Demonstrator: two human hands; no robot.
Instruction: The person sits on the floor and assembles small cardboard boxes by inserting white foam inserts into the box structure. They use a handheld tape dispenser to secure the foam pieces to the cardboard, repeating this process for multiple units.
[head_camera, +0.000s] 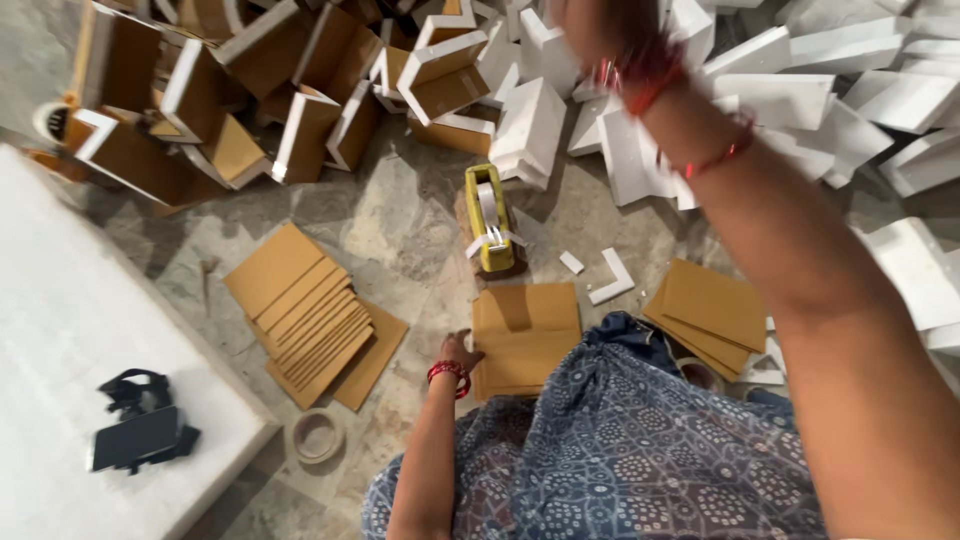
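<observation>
The yellow tape holder (490, 218) stands in the middle of the stone floor (400, 215), so I tell every place from it.

Behind it and to its right lies the big heap of white foam corner pieces (800, 90). Behind it and to its left lies a heap of the same corners covered in brown card (200, 90). To the left of it and closer to the person, a row of brown card sheets (310, 315) is fanned out flat. Right in front of it, closest to the person, sits the small stack of brown card (525, 335), its long sides pointing away toward the tape holder.

The left hand (462, 352) rests on that stack's left edge, its grip flat and loose, holding nothing I can see. It is the nearer hand. The right hand (600, 35) is lifted high, up over the white heap beyond the holder. It is blurred, so I cannot tell its grip.
</observation>
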